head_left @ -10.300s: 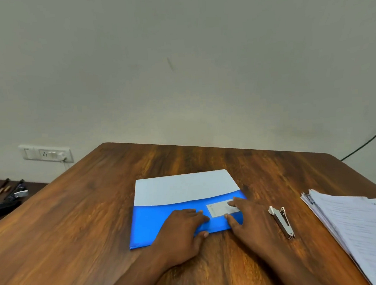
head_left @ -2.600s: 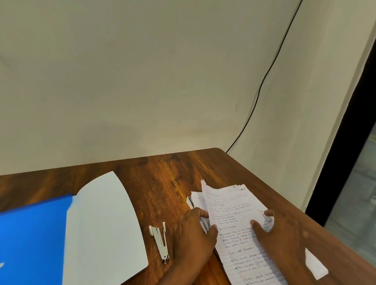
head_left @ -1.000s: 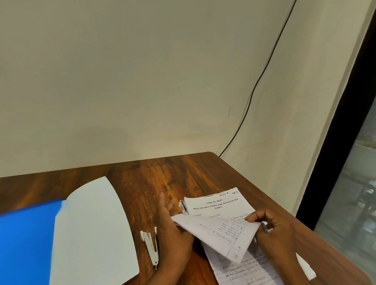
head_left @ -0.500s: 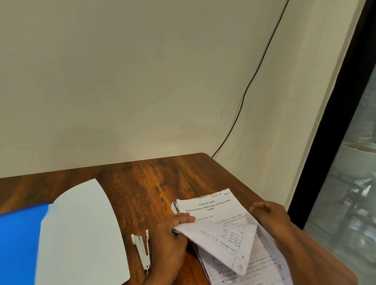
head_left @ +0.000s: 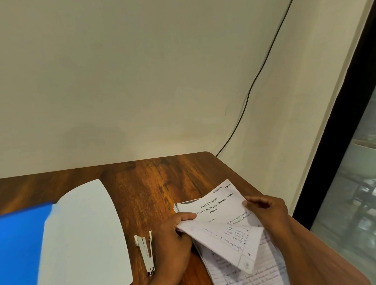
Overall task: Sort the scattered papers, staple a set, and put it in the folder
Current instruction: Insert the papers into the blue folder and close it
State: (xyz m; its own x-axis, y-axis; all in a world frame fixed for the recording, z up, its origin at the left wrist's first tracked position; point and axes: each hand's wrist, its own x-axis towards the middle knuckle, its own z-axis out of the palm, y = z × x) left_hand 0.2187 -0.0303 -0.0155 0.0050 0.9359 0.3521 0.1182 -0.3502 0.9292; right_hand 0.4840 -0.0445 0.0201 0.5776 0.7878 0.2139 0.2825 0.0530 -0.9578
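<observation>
- Papers [head_left: 228, 244] lie in a stack at the right end of the wooden counter [head_left: 154, 180], part of the stack running out of view at the bottom
- Half a second earlier the right hand hovered beside the stack; now the right hand [head_left: 270, 212] has come onto the printed sheet [head_left: 220, 203], thumb tip on the sheet's right edge, fingers curled behind it, lifting that edge off the stack
- Left hand [head_left: 172, 246] still pinches the folded-over handwritten sheet [head_left: 230, 246] at its upper left corner, thumb on top, as it did a moment ago; that grip is narrow and closed on the paper
- The handwritten sheet stays doubled back, its ruled underside facing up across the stack
- Stapler [head_left: 145, 252] lies on the counter just left of the left hand, apart from the papers, unmoved relative to the folder
- Blue folder [head_left: 17, 253] lies open at the left of the counter, its pale inner flap [head_left: 83, 237] spread toward the stapler; nothing shows lying on the flap, and the folder's left part is cut off by the frame
- A black cable [head_left: 263, 63] runs down the wall behind the counter
</observation>
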